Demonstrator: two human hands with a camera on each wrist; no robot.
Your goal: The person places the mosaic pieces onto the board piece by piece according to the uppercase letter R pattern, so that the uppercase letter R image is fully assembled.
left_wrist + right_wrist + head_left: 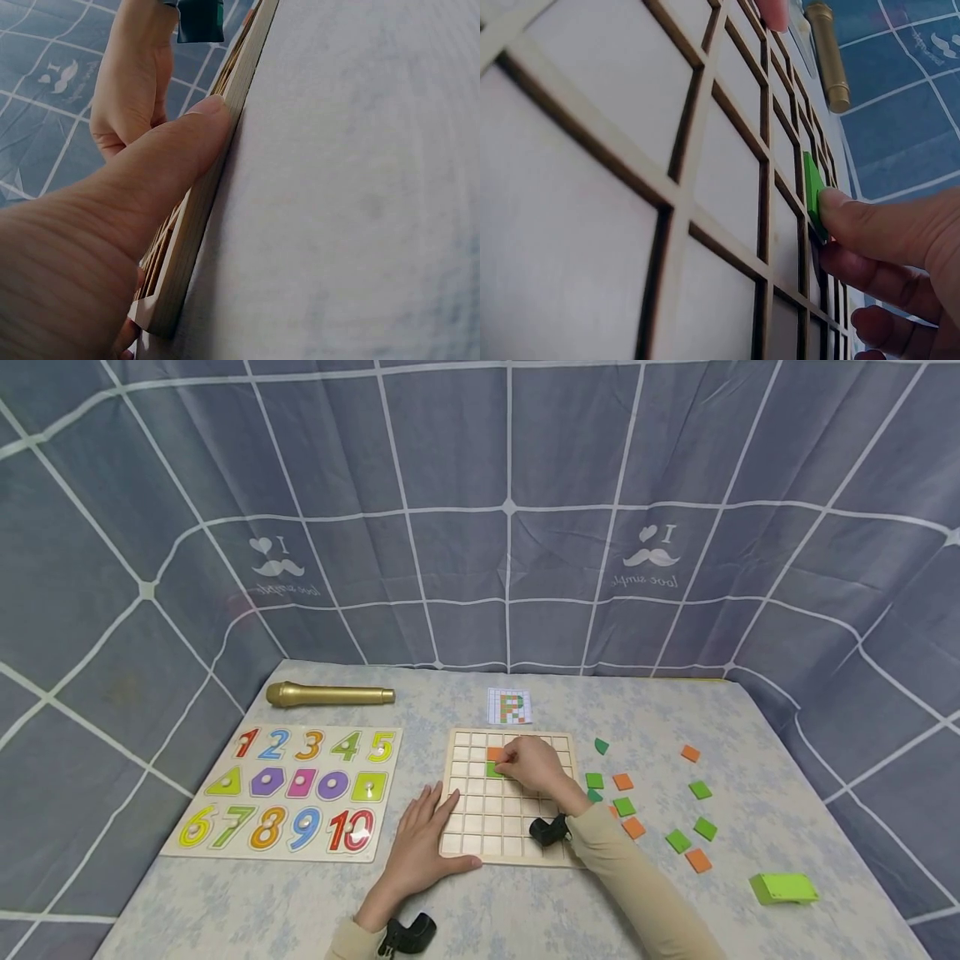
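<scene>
A wooden grid board (467, 846) lies flat on the table. Over its upper middle, my right hand (534, 766) pinches a green square tile (492, 769) between thumb and fingers. Seen from the right wrist, that green tile (814, 191) stands tilted at a grid cell. Just above it, an orange tile (495, 752) sits in the grid, partly hidden by the hand. My left hand (422, 850) rests at the board's lower left corner, fingers extended along the left side. In the left wrist view its thumb (180, 142) lies on the board's wooden rim (196, 225).
Right of the board lie scattered orange tiles (698, 860) and green tiles (678, 841), plus a light green block (783, 888). A small pattern card (495, 706) sits behind the board. To the left are a number puzzle (288, 802) and a gold microphone (330, 695).
</scene>
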